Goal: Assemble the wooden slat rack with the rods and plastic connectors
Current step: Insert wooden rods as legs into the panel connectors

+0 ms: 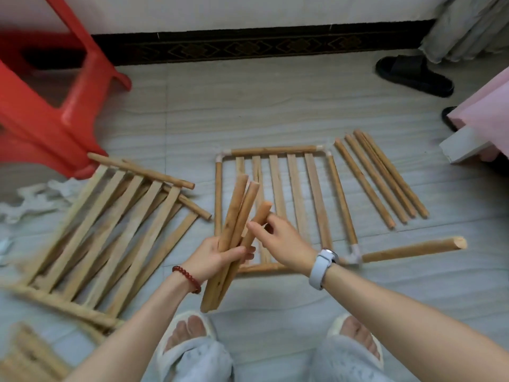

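Nearest, the left hand point(217, 253), a red bead bracelet point(187, 278) on its wrist, curls its fingers and thumb round a bundle of three short round wooden rods point(234, 238), which stands tilted with its upper ends fanned apart. The right hand point(278, 241), above a pale grey wristwatch point(322, 268), pinches the upper part of the rightmost rod in that bundle between thumb and forefinger; its other fingers are loosely curled behind.

Just beyond those fingertips, flat on the grey tiled floor point(275, 106), lies the square wooden slat panel point(297, 194), framed by rods with white plastic connectors point(354, 252) at its corners. From the near right connector a longer wooden rod point(413, 249) sticks out rightward. Right of the panel, four loose wooden rods point(382, 177) lie side by side. Left of the left hand's fingers, a heap of further slat panels point(110, 230) lies askew.

Farther off stand a red plastic stool point(55, 106) at the left and a black slipper point(413, 75) at the right.
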